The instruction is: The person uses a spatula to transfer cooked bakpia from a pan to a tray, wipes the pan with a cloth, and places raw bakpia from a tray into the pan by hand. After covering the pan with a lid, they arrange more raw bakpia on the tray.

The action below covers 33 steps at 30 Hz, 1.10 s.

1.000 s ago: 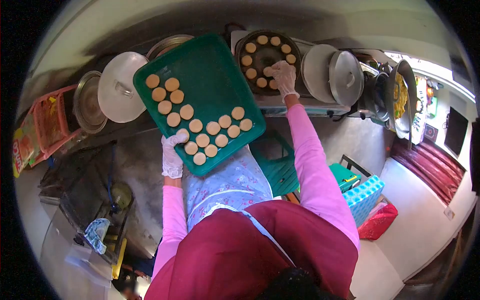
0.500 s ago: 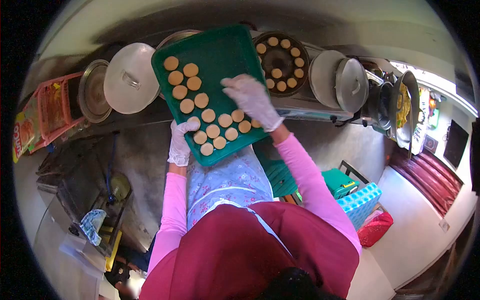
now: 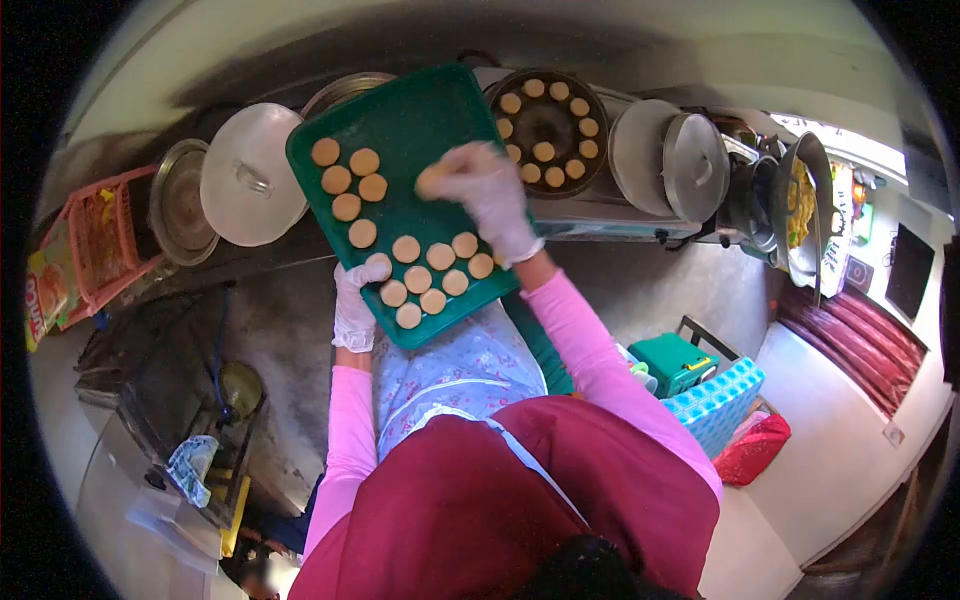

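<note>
My left hand [image 3: 356, 305], in a clear glove, grips the lower left edge of a green tray [image 3: 410, 120], its thumb over the rim beside the dough discs. Pale round dough discs [image 3: 441, 256] lie along the tray's left side and lower part. Over the middle of the tray, my gloved right hand [image 3: 485, 190] is pinched on one dough disc [image 3: 432, 182], a little blurred. Behind the tray's right side, a round dark pan [image 3: 546, 118] holds several discs in a ring and one nearer its middle.
Metal lids [image 3: 252, 175] and a round pan [image 3: 184, 200] stand left of the tray. More lids [image 3: 694, 168] and a wok [image 3: 806, 215] with yellow food are on the right. A person's arm and dark clothing [image 3: 285, 528] show at lower left.
My right hand has moved left and slightly down, now with a disc in its fingers. One disc has gone from the tray's upper left group. The tray has shifted left and down in view.
</note>
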### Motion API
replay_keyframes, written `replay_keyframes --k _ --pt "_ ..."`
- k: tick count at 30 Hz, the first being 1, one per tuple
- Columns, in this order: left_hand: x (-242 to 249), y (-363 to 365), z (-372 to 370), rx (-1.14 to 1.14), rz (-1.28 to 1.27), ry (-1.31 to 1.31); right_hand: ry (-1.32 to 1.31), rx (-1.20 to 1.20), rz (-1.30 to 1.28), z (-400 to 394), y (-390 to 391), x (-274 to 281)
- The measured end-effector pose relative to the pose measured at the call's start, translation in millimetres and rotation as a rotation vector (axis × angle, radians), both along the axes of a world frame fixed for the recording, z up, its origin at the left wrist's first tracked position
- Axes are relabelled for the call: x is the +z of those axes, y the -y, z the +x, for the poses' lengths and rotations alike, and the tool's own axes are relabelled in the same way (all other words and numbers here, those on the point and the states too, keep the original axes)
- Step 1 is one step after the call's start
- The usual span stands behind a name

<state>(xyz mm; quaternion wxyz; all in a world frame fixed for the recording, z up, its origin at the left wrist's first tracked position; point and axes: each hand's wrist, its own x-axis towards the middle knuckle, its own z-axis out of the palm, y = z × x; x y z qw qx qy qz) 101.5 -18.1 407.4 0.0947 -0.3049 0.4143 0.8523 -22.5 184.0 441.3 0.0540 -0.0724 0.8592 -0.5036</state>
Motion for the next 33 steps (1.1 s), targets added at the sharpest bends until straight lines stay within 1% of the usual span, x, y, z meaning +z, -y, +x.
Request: replay_keyframes --k 2,4,5,6,9,11,15,17,18,19,20,22,23,24,25,26,28,31,33 --pt "-0.5 5.2 4.3 0.005 -0.040 0.044 -0.166 -0.237 -0.075 -30.6 -42.3 -13.2" --pt "7.2 4.4 0.0 0.016 0.022 -0.037 -0.128 -0.389 -0.145 -62.8 -91.1 -54.9" --pt "10.0 4.3 -0.6 0.020 0.052 -0.076 -0.124 -0.386 -0.090 -77.5 -117.5 -88.7" --pt "9.0 4.4 -0.1 0.029 0.042 -0.070 -0.121 -0.382 -0.037 -89.4 -133.7 -110.9" --pt "-8.8 8.0 7.5 0.043 0.002 -0.026 0.117 -0.384 0.287 -99.8 -135.9 -113.8" --pt "-31.8 14.0 12.6 0.040 -0.034 0.024 -0.011 -0.327 0.417 -101.8 -135.4 -125.2" --pt "-11.4 7.2 4.2 0.021 0.038 -0.034 -0.238 -0.306 0.651 -96.7 -128.1 -125.4" --pt "-0.3 5.0 -2.1 0.012 0.053 -0.072 -0.449 -0.335 0.518 -92.1 -110.9 -113.8" --pt "-1.4 7.8 -3.6 -0.003 0.055 -0.065 -0.554 -0.349 0.448 -86.6 -100.1 -98.0" --pt "-3.4 8.9 -3.9 -0.023 0.061 -0.056 -0.427 -0.250 0.590 -70.0 -65.4 -48.8" --pt "-4.5 8.7 -3.4 -0.050 0.070 -0.042 -0.625 -0.067 0.731 -59.0 -59.3 -62.8" --pt "-6.5 5.3 -6.3 -0.063 0.059 -0.079 -0.729 0.226 0.629 -40.3 -7.5 -34.4" --pt "-8.7 3.1 -8.4 -0.077 0.054 -0.091 -0.747 0.338 0.521 -36.0 9.6 -47.6" --pt "-10.3 0.7 -10.8 -0.093 0.048 -0.104 -0.575 0.412 0.610 -30.4 31.4 -44.6" --pt "-10.9 -1.9 -11.1 -0.084 0.042 -0.092 -0.382 0.250 0.472 -23.9 45.8 -65.4" --pt "-11.1 -5.0 -10.3 -0.074 0.036 -0.083 -0.299 0.186 0.441 -18.0 57.0 -54.2" --pt "-7.5 -10.5 -8.2 -0.057 0.044 -0.064 -0.199 0.034 0.306 -4.9 70.6 -53.3" --pt "-3.5 -12.4 -9.4 -0.040 0.080 -0.055 -0.038 -0.101 0.139 1.4 82.1 -48.9" --pt "-8.3 -9.3 -6.3 -0.043 0.058 -0.026 0.081 -0.069 0.071 3.8 78.9 -41.0"
